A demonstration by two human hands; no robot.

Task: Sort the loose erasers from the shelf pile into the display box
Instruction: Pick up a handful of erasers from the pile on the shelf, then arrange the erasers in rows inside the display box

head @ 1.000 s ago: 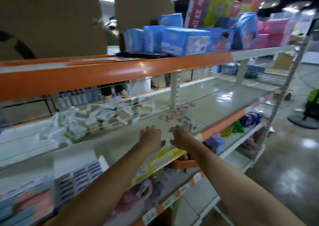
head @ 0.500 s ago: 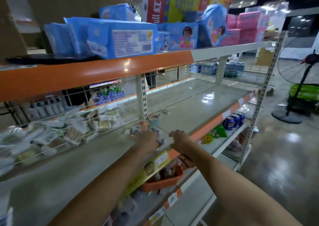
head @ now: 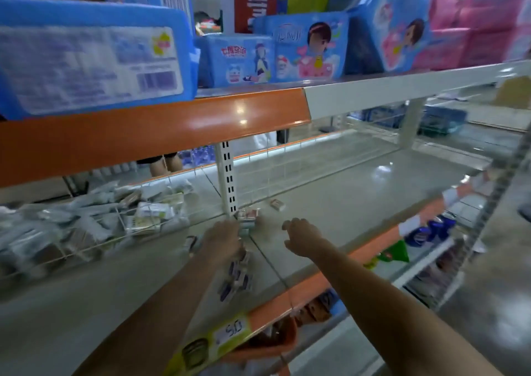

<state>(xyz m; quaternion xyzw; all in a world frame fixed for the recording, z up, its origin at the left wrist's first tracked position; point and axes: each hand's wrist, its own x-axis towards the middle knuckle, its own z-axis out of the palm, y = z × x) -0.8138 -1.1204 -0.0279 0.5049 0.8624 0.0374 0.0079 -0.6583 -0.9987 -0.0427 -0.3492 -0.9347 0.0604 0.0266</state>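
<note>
Blurred shelf point(head: 330, 203) — left hand point(head: 222, 239) hides its grasp, right hand point(head: 301, 236) loose, holding nothing.

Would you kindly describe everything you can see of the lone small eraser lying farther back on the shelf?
The lone eraser is a small rectangular block, pale with a brownish top, probably wrapped. It lies flat and slightly askew on the grey shelf, beyond the right hand and right of the white slotted upright. Nothing touches it; motion blur hides any print.

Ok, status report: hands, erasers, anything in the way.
Left hand on the small eraser heap by the shelf post, grip unclear. Right hand open, holding nothing. One stray eraser further back. Nothing blocking.
</note>
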